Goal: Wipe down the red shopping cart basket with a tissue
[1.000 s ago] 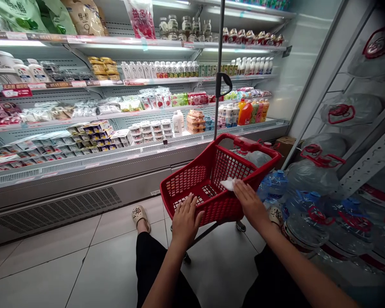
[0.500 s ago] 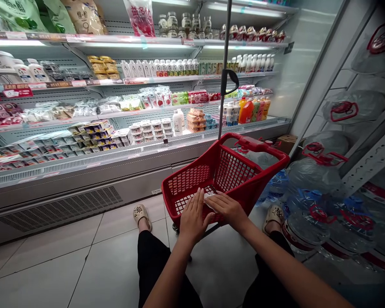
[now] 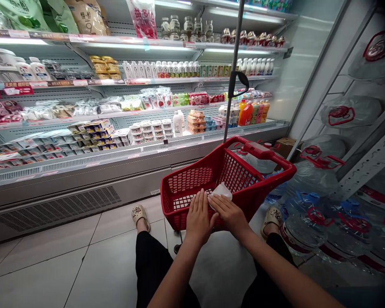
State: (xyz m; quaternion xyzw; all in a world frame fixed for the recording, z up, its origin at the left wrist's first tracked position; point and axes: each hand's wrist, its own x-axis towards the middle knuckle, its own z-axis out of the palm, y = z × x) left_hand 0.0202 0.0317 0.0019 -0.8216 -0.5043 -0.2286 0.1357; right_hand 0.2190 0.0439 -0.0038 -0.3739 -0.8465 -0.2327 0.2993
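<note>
At the near rim of the red shopping cart (image 3: 252, 194), the hands were close together, palms down, fingers extended. The white tissue (image 3: 223, 191) lay just beyond the right hand (image 3: 231, 214), its loose part reaching over the rim towards the cart's interior. The right hand was the nearer one, its fingers over the tissue's lower edge; whether they gripped or merely pressed it could not be told. The left hand (image 3: 198, 224) was just beside it along the same rim. The cart's long axis ran across the person's front, handle end to the right. The tissue appeared thin, soft and unevenly folded, unmarked where visible.
</note>
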